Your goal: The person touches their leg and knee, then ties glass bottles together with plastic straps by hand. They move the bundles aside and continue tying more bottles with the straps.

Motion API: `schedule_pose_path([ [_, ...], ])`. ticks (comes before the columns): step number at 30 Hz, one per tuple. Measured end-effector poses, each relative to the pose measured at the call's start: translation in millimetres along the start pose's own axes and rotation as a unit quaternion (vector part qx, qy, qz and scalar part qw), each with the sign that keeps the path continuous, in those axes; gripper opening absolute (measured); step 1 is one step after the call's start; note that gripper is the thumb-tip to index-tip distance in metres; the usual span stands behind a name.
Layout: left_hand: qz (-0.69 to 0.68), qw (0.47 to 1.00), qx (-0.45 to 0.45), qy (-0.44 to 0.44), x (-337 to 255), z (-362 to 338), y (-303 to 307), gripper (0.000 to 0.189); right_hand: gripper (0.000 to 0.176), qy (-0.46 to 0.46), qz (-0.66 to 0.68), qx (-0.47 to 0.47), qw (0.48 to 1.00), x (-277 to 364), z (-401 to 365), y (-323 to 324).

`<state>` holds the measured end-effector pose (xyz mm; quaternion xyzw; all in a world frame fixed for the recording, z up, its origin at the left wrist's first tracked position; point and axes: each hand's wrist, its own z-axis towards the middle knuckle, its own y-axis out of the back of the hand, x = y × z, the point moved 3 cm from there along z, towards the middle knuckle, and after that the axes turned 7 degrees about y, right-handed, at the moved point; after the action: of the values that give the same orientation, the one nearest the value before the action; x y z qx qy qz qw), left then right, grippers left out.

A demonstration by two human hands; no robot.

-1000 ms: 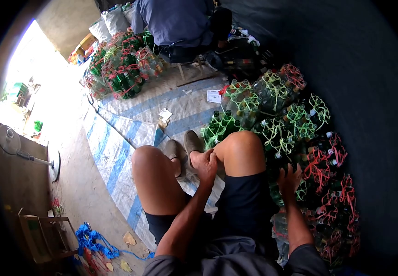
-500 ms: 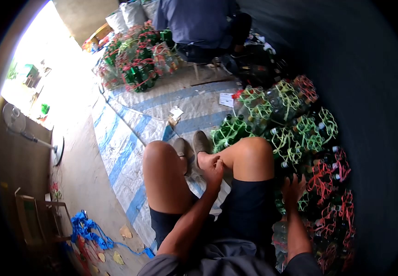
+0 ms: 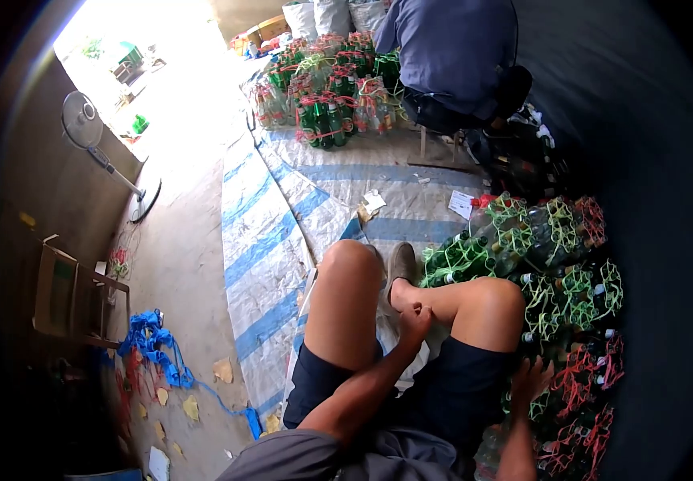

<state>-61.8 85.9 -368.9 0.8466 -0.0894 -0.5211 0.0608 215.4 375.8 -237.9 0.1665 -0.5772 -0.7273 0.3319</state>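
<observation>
My left hand [image 3: 416, 322] is closed, its curled fingers against my right shin between my bent knees. Whether anything is inside those fingers is hidden. On the right, my right hand [image 3: 532, 381] hangs beside my thigh with its fingers apart, over or just beside tied bottles; it grips nothing visible. Bundles bound with red string [image 3: 575, 377] lie nearest to it. Farther forward are clear bottles tied with light-green string [image 3: 559, 224] and green bottles [image 3: 459, 256] close to my right foot.
Blue-and-white striped sheeting [image 3: 262, 264] covers the floor ahead. Another person [image 3: 459, 56] sits on a low stool near upright bundles of green bottles [image 3: 326, 120]. To the left are a standing fan [image 3: 82, 120], a wooden frame [image 3: 82, 293] and tangled blue strapping [image 3: 150, 345]. A dark wall borders the right.
My view has swung left and slightly up, so the scene sits farther right. My left hand stays at the shin, and my right hand stays spread by the bottles.
</observation>
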Motion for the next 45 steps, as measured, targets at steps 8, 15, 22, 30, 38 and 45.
schedule_pose_path([
  [8, -0.035, 0.999, -0.023, 0.003, -8, -15, -1, 0.055, 0.049, 0.003, -0.003, 0.010, 1.000, -7, -1, -6],
  [15, -0.041, 0.997, -0.019, 0.068, 3, -12, -8, 0.048, 0.049, 0.008, -0.006, 0.014, 1.000, -6, 0, -5],
  [22, -0.172, 0.952, 0.046, 0.250, -64, -48, 9, 0.039, 0.049, 0.010, 0.001, 0.002, 1.000, -11, -1, -10],
  [30, -0.218, 0.925, 0.067, 0.304, -46, -29, 11, 0.048, 0.049, 0.002, -0.001, 0.015, 1.000, -8, 0, -8],
  [38, -0.090, 0.975, 0.041, 0.200, -36, -12, 2, 0.056, 0.045, 0.005, -0.030, -0.001, 1.000, -8, 1, -12],
  [45, -0.027, 0.988, 0.023, 0.149, -29, -7, 1, 0.061, 0.045, 0.001, -0.025, 0.004, 1.000, -8, 1, -12],
])
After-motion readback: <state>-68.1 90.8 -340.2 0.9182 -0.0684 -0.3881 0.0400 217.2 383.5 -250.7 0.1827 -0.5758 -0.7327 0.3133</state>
